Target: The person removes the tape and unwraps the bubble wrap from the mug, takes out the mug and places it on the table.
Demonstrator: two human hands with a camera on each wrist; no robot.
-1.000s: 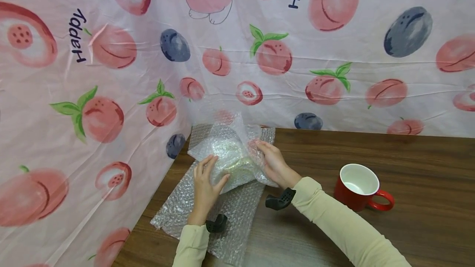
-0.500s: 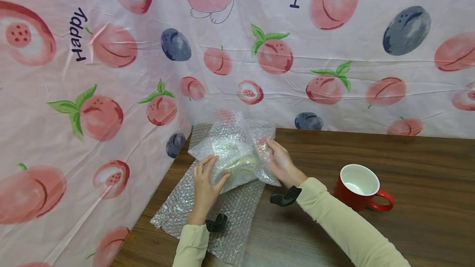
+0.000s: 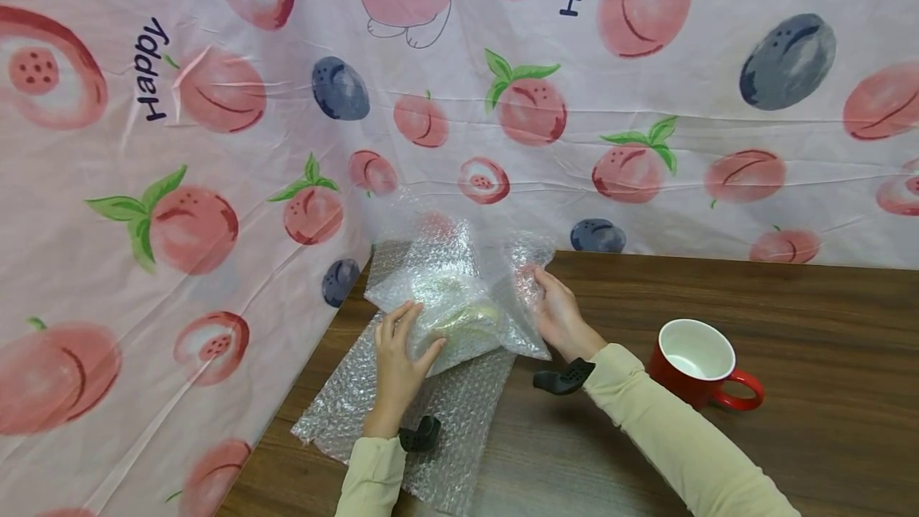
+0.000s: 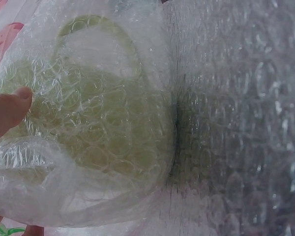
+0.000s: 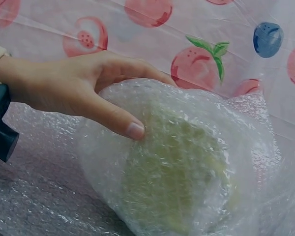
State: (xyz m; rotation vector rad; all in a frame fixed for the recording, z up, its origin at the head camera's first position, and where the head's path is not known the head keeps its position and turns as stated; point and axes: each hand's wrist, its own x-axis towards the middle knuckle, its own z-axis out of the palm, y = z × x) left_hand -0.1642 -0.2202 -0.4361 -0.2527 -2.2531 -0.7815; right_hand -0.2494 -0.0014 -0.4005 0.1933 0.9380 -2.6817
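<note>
A pale green mug [image 4: 108, 118] lies within clear bubble wrap [image 5: 103, 157], its looped handle [image 4: 96, 22] showing through the layers in the left wrist view. My left hand [image 3: 398, 361] holds the wrapped mug from the near left; in the right wrist view its thumb [image 5: 132, 129] presses the front and the other fingers reach behind. On the far right side, my right hand [image 3: 563, 313] pinches a loose flap of the wrap [image 3: 524, 278], drawn out from the mug. The right fingertips are partly hidden by the plastic.
Another bubble wrap sheet [image 3: 459, 437] lies flat under the bundle on the wooden table [image 3: 826, 325]. A red mug [image 3: 685, 377] with a white inside stands upright at the right, beside the right sleeve. A fruit-printed cloth [image 3: 287, 142] borders the table's back and left.
My right hand has moved rightward, spreading the wrap flap out away from the green mug. My left hand has stayed in place, and the red mug has not moved.
</note>
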